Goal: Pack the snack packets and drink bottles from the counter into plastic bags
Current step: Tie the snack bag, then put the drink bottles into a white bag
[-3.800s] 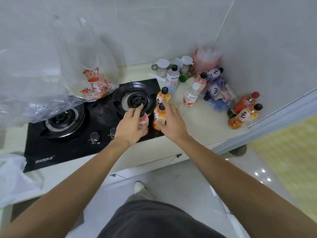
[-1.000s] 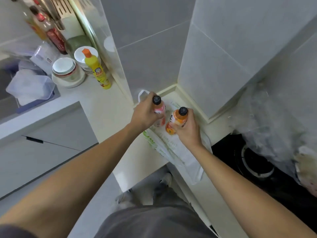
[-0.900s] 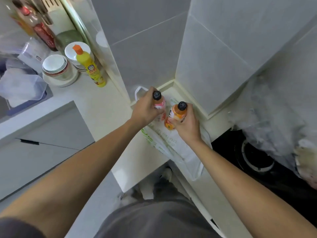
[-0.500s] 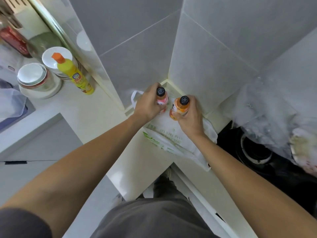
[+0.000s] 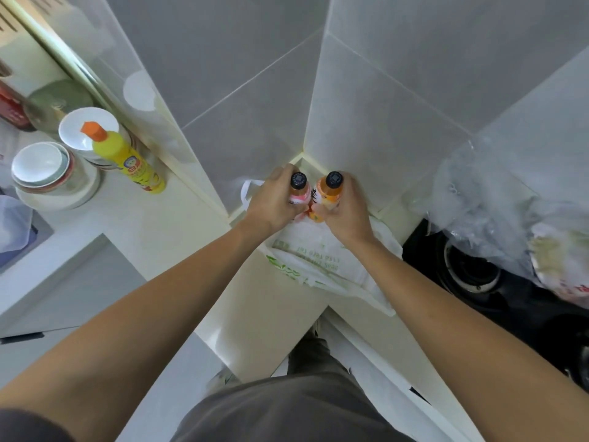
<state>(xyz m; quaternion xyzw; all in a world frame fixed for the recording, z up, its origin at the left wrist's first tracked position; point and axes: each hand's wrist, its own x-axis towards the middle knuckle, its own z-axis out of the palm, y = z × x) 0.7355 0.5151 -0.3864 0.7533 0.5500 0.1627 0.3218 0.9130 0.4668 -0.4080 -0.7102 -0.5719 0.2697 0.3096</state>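
Black-capped pink bottle, black-capped orange bottle, white bag with green print.

yellow detergent bottle | stacked bowls | black gas stove

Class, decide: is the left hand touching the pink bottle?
Touching. The head view shows the left hand with fingers wrapped round the pink bottle, no gap between them.

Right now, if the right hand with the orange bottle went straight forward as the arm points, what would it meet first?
Most likely the grey tiled wall in the corner. The right hand holding the orange drink bottle looks very near it, though depth is unclear.
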